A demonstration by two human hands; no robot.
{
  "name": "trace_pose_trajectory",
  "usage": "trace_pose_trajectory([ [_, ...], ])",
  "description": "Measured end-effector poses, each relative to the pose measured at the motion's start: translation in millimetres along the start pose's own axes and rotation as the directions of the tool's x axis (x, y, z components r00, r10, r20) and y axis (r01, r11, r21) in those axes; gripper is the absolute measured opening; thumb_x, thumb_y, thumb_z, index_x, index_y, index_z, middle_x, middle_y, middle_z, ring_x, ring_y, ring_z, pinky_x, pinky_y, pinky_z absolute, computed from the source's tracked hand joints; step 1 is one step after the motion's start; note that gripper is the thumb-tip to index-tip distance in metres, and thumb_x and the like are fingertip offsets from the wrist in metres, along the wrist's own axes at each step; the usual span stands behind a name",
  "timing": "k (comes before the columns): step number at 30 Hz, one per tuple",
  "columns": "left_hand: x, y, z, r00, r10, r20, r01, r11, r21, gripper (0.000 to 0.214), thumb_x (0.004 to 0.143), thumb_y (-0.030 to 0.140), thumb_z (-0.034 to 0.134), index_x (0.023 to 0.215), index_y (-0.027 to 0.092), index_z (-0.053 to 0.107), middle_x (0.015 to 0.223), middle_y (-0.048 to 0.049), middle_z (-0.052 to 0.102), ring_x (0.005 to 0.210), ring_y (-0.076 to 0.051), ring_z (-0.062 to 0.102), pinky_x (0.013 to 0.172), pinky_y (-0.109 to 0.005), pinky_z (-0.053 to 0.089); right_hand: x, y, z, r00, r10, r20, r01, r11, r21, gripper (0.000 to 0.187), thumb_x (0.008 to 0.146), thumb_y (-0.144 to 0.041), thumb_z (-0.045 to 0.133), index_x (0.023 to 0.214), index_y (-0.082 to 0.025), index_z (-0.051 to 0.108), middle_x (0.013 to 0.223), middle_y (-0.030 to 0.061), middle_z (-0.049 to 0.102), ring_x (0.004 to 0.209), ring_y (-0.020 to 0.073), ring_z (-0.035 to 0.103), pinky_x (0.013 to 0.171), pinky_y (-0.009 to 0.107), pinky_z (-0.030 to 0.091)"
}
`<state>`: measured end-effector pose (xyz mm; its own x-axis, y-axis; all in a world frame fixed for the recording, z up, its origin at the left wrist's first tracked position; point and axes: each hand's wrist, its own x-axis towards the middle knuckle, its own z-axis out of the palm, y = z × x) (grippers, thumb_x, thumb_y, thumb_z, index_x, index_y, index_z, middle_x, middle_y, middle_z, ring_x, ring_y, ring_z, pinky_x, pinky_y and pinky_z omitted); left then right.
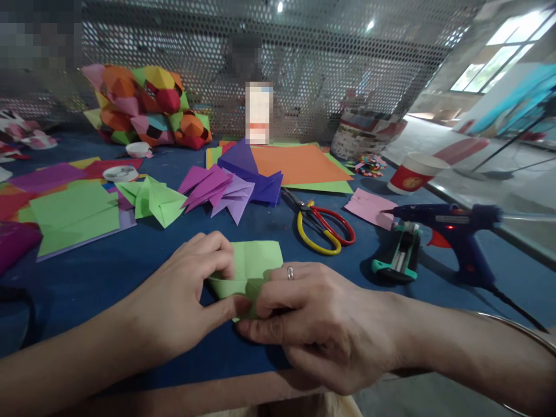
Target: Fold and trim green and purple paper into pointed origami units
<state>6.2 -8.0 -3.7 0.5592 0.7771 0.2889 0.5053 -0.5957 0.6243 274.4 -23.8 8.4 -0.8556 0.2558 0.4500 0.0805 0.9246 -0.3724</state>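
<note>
Near the front edge of the blue table, a light green sheet of paper [256, 255] is partly folded between my two hands. My left hand [186, 289] grips its left side, fingers behind the fold and thumb in front. My right hand [317, 318], with a ring on one finger, pinches the lower right part between thumb and fingers. My fingers hide part of the folds. Just beyond lie folded paper pieces: green [158, 200], magenta [206, 185], lilac [232, 194] and dark purple [264, 182]. Scissors [325, 229] with red and yellow handles rest past my right hand.
On the right are a glue gun [452, 223] with a lit red light, a green-and-black stapler [399, 255], a pink paper [369, 207] and a paper cup [412, 174]. Orange paper [299, 165], a woven basket [362, 133] and a colourful paper ball cluster [152, 110] stand farther back.
</note>
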Motion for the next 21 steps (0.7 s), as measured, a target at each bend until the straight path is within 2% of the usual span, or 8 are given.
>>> trace_pose_trajectory([
  [4,7,-9,-5.8,0.999,-0.047,-0.003,0.047,0.996,0.081,0.043,0.087,0.049,0.087,0.072,0.024,0.056,0.095,0.0003,0.066,0.089,-0.024,0.06,0.078,-0.039,0.045,2,-1,0,1.0,-0.019,-0.008,0.019,1.0,-0.009,0.038,0.097,-0.007,0.055,0.119,-0.005,0.086,0.107,0.0114,0.084,0.088,0.0219,0.073,0.081,0.037,0.058],
  [8,8,-23,-5.1,0.999,-0.018,-0.039,0.023,0.992,0.125,0.051,0.078,0.052,0.096,0.07,0.024,0.054,0.098,0.0013,0.068,0.093,-0.026,0.06,0.081,-0.039,0.042,2,-1,0,0.999,-0.031,-0.022,0.031,1.0,-0.006,0.039,0.096,-0.007,0.055,0.12,-0.004,0.086,0.106,0.0117,0.085,0.087,0.0216,0.071,0.08,0.036,0.058],
  [14,6,-28,-8.4,1.0,-0.006,-0.019,0.009,0.987,0.162,0.05,0.084,0.059,0.094,0.075,0.025,0.057,0.102,0.0004,0.069,0.096,-0.027,0.06,0.083,-0.039,0.042,2,-3,0,1.0,-0.003,0.01,0.004,0.999,-0.037,0.039,0.097,-0.007,0.055,0.119,-0.006,0.086,0.105,0.0112,0.083,0.085,0.0219,0.07,0.078,0.037,0.057],
  [18,14,-19,-21.7,0.992,-0.118,0.045,0.111,0.984,0.14,0.049,0.085,0.062,0.09,0.075,0.025,0.059,0.101,-0.0032,0.067,0.1,-0.03,0.062,0.088,-0.042,0.046,2,-4,-1,1.0,-0.002,0.012,0.003,0.999,-0.05,0.038,0.096,-0.008,0.055,0.119,-0.007,0.086,0.099,0.0091,0.081,0.081,0.0213,0.067,0.075,0.036,0.054],
  [21,18,-21,-31.6,0.984,-0.163,0.076,0.149,0.975,0.163,0.046,0.086,0.061,0.088,0.078,0.026,0.059,0.102,-0.0048,0.066,0.104,-0.033,0.063,0.094,-0.045,0.048,2,-4,-2,1.0,0.007,0.029,-0.005,0.998,-0.063,0.037,0.096,-0.008,0.055,0.118,-0.008,0.086,0.095,0.0081,0.078,0.078,0.0209,0.064,0.074,0.036,0.052],
])
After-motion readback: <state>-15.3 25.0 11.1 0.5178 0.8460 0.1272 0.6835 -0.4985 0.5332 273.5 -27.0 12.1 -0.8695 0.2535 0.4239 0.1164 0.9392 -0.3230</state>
